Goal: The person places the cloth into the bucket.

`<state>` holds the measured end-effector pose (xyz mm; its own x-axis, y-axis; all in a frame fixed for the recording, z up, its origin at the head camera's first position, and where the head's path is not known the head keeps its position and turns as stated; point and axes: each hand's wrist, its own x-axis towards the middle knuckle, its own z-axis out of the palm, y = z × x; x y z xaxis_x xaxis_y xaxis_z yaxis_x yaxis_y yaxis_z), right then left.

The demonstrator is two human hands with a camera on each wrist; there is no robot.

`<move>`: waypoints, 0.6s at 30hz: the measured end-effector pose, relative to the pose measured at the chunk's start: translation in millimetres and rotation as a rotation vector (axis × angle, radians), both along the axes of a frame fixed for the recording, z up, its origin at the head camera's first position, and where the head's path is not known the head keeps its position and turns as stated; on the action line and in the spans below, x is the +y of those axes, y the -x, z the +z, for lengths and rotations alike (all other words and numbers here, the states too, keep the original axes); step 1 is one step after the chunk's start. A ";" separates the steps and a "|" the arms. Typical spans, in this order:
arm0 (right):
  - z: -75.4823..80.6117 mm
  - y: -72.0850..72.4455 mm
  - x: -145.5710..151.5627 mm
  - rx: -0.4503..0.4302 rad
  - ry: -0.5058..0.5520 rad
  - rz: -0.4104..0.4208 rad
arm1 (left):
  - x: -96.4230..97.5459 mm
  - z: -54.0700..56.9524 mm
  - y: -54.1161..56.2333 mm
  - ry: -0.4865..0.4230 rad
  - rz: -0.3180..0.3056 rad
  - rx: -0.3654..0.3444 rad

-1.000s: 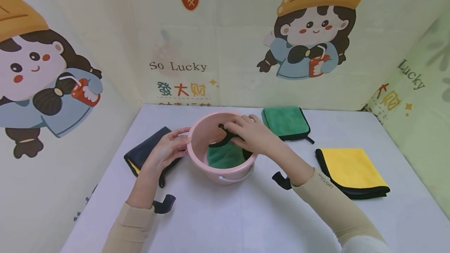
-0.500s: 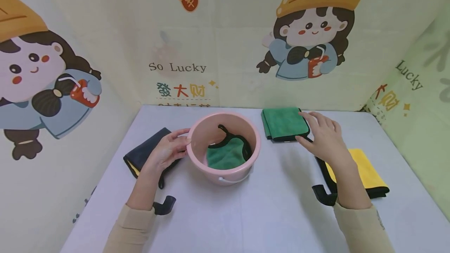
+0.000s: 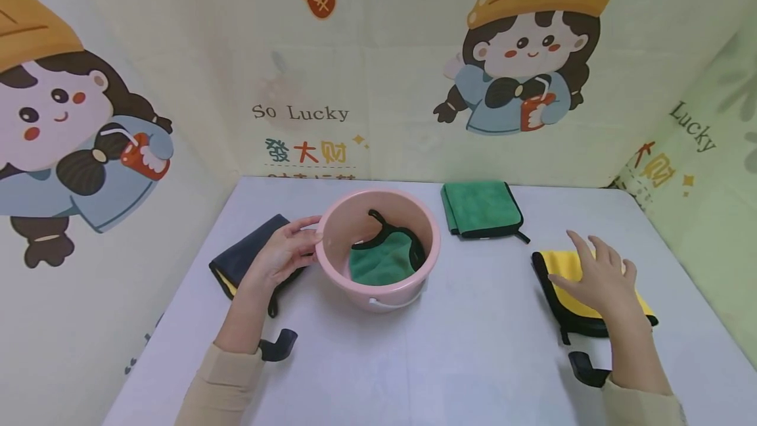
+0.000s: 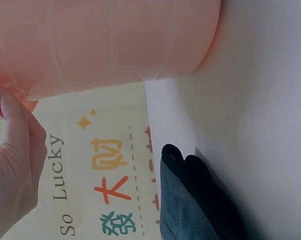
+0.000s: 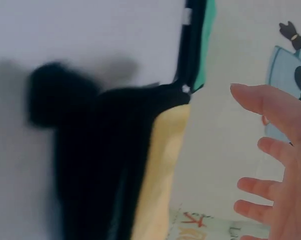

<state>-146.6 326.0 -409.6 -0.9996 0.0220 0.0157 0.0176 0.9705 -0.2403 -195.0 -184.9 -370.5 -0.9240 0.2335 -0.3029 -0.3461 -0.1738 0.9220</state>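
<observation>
My left hand (image 3: pixel 282 255) grips the rim of a pink bucket (image 3: pixel 361 294), thumb and fingers at its left side. Inside the bucket lies a green cloth (image 3: pixel 378 263) with black edging and a loop. The left wrist view has the bucket's wall (image 4: pixel 110 45) close up, with the hand (image 4: pixel 15 160) at its rim. Over a folded yellow cloth (image 3: pixel 554 261) with a black border hovers my right hand (image 3: pixel 609 284), fingers spread and holding nothing. In the right wrist view that hand (image 5: pixel 285 150) is apart from the yellow cloth (image 5: pixel 160 160).
A folded green cloth (image 3: pixel 481 206) lies at the back, right of the bucket. Left of it, partly behind my left hand, is a folded dark blue cloth (image 3: pixel 251 248) with a yellow underside. Printed fabric walls (image 3: pixel 402 84) enclose the white table (image 3: pixel 449 360).
My right hand has let go of the green cloth inside the bucket, come out and moved right to above the yellow cloth. The left hand keeps its hold on the rim.
</observation>
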 end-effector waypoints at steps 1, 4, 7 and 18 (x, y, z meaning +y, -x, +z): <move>-3.4 -1.9 3.6 -0.012 0.000 -0.010 | 0.1 0.3 0.0 0.001 0.000 -0.001; -11.7 -6.6 12.4 -0.060 -0.001 -0.039 | 0.2 0.5 -0.1 0.000 0.000 -0.003; -17.8 -10.2 18.2 -0.108 0.010 -0.062 | 0.3 0.7 -0.1 -0.001 -0.001 -0.002; -34.5 -12.8 23.3 -0.226 -0.006 -0.118 | 0.7 1.1 -0.4 -0.007 0.003 -0.004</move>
